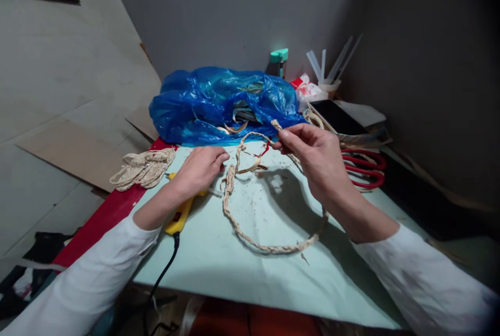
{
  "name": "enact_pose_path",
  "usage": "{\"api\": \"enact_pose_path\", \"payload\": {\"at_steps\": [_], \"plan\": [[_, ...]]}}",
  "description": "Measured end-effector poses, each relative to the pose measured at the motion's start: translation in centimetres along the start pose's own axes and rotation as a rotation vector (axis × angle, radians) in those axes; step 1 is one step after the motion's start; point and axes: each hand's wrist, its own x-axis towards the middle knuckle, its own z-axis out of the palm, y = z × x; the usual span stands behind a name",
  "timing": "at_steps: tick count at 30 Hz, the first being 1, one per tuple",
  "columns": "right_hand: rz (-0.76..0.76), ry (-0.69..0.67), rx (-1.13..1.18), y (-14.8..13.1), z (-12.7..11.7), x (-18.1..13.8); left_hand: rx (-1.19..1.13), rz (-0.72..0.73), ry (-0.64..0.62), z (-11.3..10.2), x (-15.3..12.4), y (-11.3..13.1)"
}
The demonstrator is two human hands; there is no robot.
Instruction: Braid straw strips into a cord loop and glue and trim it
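A braided straw cord (265,248) curves in a loop over the pale green table cover, with a thicker wrapped part at its left side. My right hand (312,151) pinches one end of this cord between thumb and fingers, raised above the table. My left hand (201,169) is by the loop's left side, over a yellow glue gun (180,216) lying on the table. Its fingers are curled, and whatever they may hold is hidden. A small red tie (267,147) sits near the cord by my right hand.
A blue plastic bag (187,101) with dried strands stands at the back. Bundled straw cord (144,168) lies left, a red coil (363,169) right. Behind it are a phone (338,116) and a cup of glue sticks (329,87). The gun's black cable (167,268) hangs off the front edge.
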Motion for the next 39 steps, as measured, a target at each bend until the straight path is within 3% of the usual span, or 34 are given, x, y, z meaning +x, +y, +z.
{"api": "enact_pose_path", "payload": {"at_steps": [8,15,20,25,31,39], "plan": [[0.001,-0.050,-0.056,-0.8,0.8,-0.7,0.009,-0.039,-0.217,0.4,0.7,0.2],[-0.045,-0.053,-0.065,-1.4,0.7,-1.4,-0.663,-0.210,-0.224,-0.3,-0.1,0.1],[-0.110,-0.049,-0.092,-2.1,0.8,-2.2,-1.070,-0.273,-0.103,-1.1,-0.4,0.0],[-0.209,-0.115,-0.263,-3.1,1.3,-3.8,-1.341,-0.178,0.070,-2.1,-1.1,0.5],[-0.371,-0.179,-0.577,-3.9,2.0,-5.5,-1.350,-0.081,0.151,-2.8,-2.1,1.4],[-0.367,-0.267,-0.571,-4.5,2.4,-6.4,-1.243,-0.062,0.291,-2.5,-2.8,2.9]]}}
